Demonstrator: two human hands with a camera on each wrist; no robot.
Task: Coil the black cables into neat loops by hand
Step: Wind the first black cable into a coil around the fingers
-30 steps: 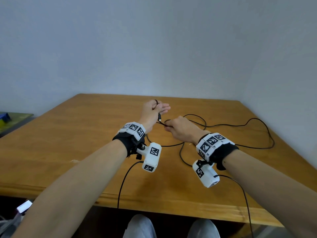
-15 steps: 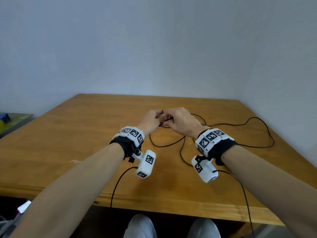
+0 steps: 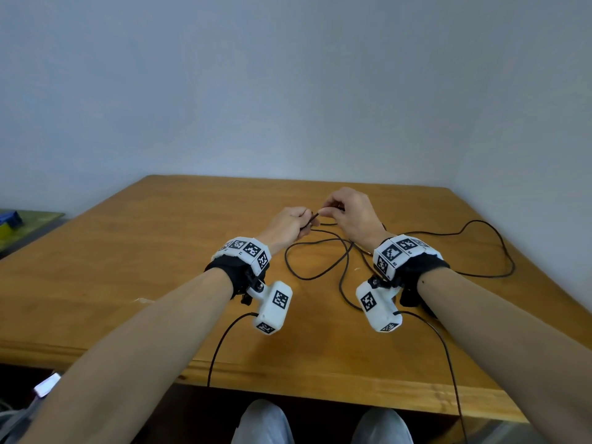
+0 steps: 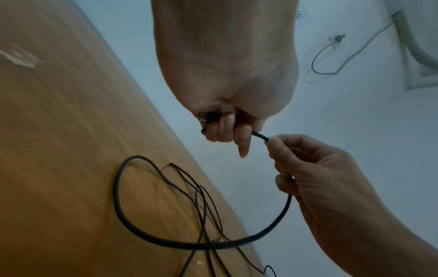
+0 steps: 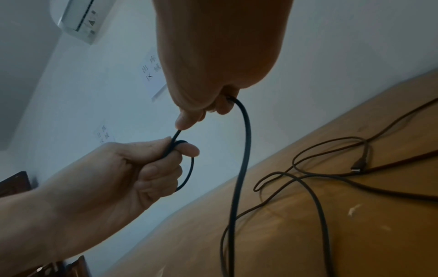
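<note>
A thin black cable (image 3: 317,270) sprawls in loose curves over the wooden table (image 3: 128,267). My left hand (image 3: 290,224) is fisted around one end of it, and a small loop sticks out of the fist (image 5: 187,168). My right hand (image 3: 347,211), just right of the left, pinches the same cable between thumb and fingertips (image 5: 183,121). A short taut stretch of cable (image 4: 259,135) spans the two hands. From the right hand the cable hangs down to the table (image 5: 241,168). A plug end (image 5: 359,165) lies on the table.
More cable loops (image 3: 487,248) reach toward the table's right edge, close to the wall. Thin leads (image 3: 221,344) from the wrist cameras hang over the front edge. A green surface (image 3: 25,222) sits beyond the table's left side.
The hands came together above the table and rose slightly. The left hand, open-fingered a second ago, has curled around the cable; the right hand has moved up to pinch it beside the left.
</note>
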